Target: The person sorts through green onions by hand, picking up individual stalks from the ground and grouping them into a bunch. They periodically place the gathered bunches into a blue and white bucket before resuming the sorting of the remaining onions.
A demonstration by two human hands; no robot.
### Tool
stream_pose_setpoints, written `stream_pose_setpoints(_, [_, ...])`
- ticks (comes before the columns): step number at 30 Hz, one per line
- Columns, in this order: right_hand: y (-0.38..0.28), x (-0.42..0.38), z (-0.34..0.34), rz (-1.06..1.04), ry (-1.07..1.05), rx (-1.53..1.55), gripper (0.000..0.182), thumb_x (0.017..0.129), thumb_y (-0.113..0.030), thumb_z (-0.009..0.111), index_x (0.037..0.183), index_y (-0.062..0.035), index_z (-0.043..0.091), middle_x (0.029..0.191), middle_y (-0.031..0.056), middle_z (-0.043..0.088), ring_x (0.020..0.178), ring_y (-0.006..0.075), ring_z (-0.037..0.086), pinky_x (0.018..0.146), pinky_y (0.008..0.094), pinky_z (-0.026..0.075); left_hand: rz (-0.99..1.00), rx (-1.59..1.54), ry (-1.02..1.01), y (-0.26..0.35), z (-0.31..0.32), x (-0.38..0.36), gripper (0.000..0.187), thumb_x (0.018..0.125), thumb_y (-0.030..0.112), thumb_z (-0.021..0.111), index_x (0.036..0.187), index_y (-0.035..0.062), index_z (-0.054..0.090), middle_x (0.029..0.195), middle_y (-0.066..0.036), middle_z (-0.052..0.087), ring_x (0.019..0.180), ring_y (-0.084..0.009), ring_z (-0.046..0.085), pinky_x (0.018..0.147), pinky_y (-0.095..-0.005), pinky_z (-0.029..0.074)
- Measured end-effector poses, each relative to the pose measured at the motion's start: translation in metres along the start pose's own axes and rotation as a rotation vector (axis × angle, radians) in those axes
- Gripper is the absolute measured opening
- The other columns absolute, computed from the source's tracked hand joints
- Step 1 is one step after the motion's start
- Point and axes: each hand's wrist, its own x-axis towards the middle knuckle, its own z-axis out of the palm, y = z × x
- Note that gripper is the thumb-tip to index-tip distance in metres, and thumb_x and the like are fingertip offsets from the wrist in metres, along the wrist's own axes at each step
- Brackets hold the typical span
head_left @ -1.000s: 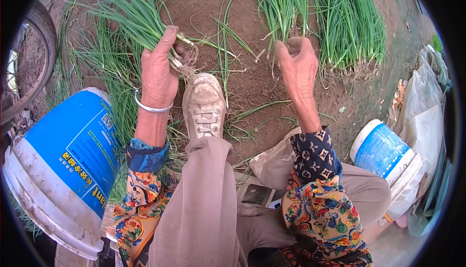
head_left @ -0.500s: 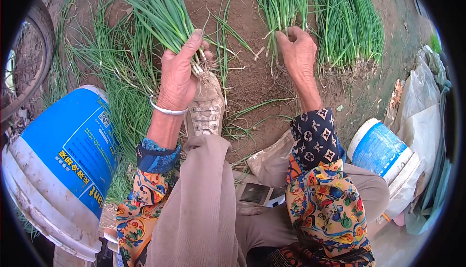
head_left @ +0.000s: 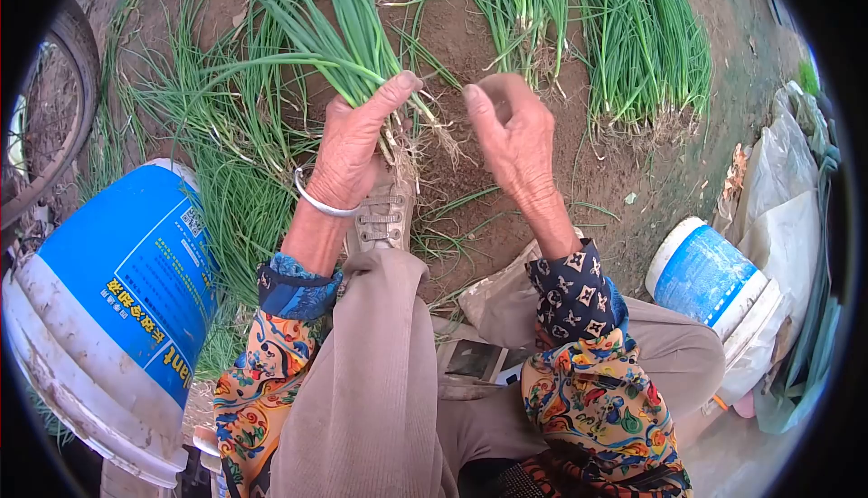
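Note:
My left hand (head_left: 357,141), with a silver bangle at the wrist, is closed around a bunch of green onions (head_left: 354,37). Their leaves point up and away, and the pale rooted ends hang above my shoe (head_left: 384,213). Just right of those roots is my right hand (head_left: 514,132), its thumb and index finger apart with nothing visible between them. The other fingers are curled and partly hidden. Beyond it lies a small pile of green onions (head_left: 524,18), and farther right a larger, neatly lined-up pile (head_left: 646,46).
Loose green onions (head_left: 244,181) are strewn over the soil at left. A blue and white bucket (head_left: 127,281) leans there, below a wheel (head_left: 77,73). A smaller bucket (head_left: 705,267) and plastic sheeting (head_left: 787,218) are at right.
My right hand has come away from the small pile, moving left and nearer to me toward the held bunch. The left hand has shifted slightly right, and its bunch stands more upright.

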Motion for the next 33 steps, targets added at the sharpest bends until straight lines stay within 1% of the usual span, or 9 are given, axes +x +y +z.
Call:
stream_pose_setpoints(1, [0.017,0.005,0.0,-0.051,0.15,-0.139,0.023,0.084,-0.022,0.063,0.09,-0.0001,0.06,0.08,0.013,0.062,0.073,0.0249,0.061,0.069,0.0377,0.049,-0.002,-0.015,-0.011,0.0,0.0,-0.001,0.024,0.084,0.022,0.07,0.1,0.0051,0.064,0.095,-0.005,0.067,0.087,-0.0124,0.06,0.071,-0.0295,0.047])
stream_pose_setpoints(6, [0.051,0.018,-0.012,0.051,0.097,-0.384,0.023,0.082,-0.022,0.064,0.09,-0.0006,0.061,0.08,0.0138,0.063,0.074,0.0271,0.063,0.071,0.0401,0.049,-0.04,-0.133,-0.043,0.001,0.001,0.0,0.023,0.085,0.02,0.069,0.101,0.0042,0.063,0.095,-0.009,0.067,0.087,-0.018,0.064,0.073,-0.0309,0.05])
stream_pose_setpoints(9, [0.026,0.021,-0.014,0.2,0.233,-0.013,0.024,0.082,-0.023,0.064,0.09,-0.0014,0.061,0.077,0.014,0.065,0.072,0.0298,0.064,0.072,0.0429,0.049,-0.062,-0.183,0.001,0.003,0.001,-0.001,0.023,0.085,0.016,0.068,0.103,0.003,0.062,0.089,-0.007,0.065,0.079,-0.0159,0.063,0.07,-0.0284,0.053])
stream_pose_setpoints(13, [0.035,0.03,0.004,0.163,0.118,-0.391,0.027,0.08,-0.026,0.065,0.092,-0.0013,0.062,0.076,0.0161,0.066,0.072,0.0305,0.065,0.073,0.0422,0.05,-0.096,-0.169,0.015,0.002,0.0,0.0,0.022,0.086,0.015,0.068,0.103,0.0025,0.061,0.082,-0.003,0.061,0.073,-0.0114,0.06,0.065,-0.0238,0.052])
stream_pose_setpoints(20, [0.013,0.021,0.003,0.327,-0.053,0.294,0.024,0.087,-0.024,0.062,0.094,-0.0012,0.057,0.076,0.0108,0.067,0.068,0.0172,0.062,0.066,0.0332,0.05,-0.059,-0.11,0.055,0.001,0.002,-0.003,0.027,0.084,0.017,0.071,0.104,0.0019,0.062,0.087,-0.003,0.062,0.07,-0.0091,0.057,0.062,-0.0232,0.05])
stream_pose_setpoints(21, [0.002,0.014,0.005,0.27,-0.13,0.391,0.018,0.089,-0.02,0.058,0.095,-0.0022,0.055,0.074,0.0062,0.065,0.065,0.0107,0.058,0.062,0.0276,0.047,-0.066,-0.074,0.031,0.001,0.002,-0.004,0.028,0.083,0.018,0.072,0.104,0.0017,0.062,0.088,-0.003,0.062,0.07,-0.0092,0.057,0.063,-0.0235,0.051])
stream_pose_setpoints(26, [-0.023,-0.012,0.023,-0.064,-0.197,0.265,0.023,0.088,-0.019,0.061,0.1,0.0001,0.055,0.07,0.012,0.061,0.062,0.0188,0.059,0.059,0.0347,0.049,-0.066,0.048,-0.08,0.001,0.0,-0.002,0.033,0.082,0.018,0.073,0.108,0.0012,0.061,0.095,-0.003,0.064,0.077,-0.0115,0.06,0.067,-0.0259,0.05])
stream_pose_setpoints(30, [-0.018,-0.007,0.01,-0.104,-0.311,0.258,0.025,0.087,-0.024,0.064,0.093,-0.0001,0.061,0.072,0.0099,0.062,0.063,0.0174,0.059,0.059,0.0323,0.049,-0.027,0.089,-0.05,0.009,-0.001,-0.006,0.03,0.084,0.019,0.071,0.107,0.0017,0.061,0.098,-0.002,0.065,0.091,-0.0149,0.061,0.078,-0.0308,0.051])
stream_pose_setpoints(33, [-0.001,0.02,-0.003,0.061,0.022,0.1,0.022,0.087,-0.023,0.061,0.094,-0.0024,0.066,0.077,0.0095,0.066,0.067,0.0173,0.061,0.062,0.0331,0.051,0.117,0.051,-0.061,0.026,-0.002,-0.015,0.028,0.089,0.024,0.065,0.107,0.0039,0.059,0.102,-0.004,0.064,0.097,-0.018,0.06,0.085,-0.0358,0.049])
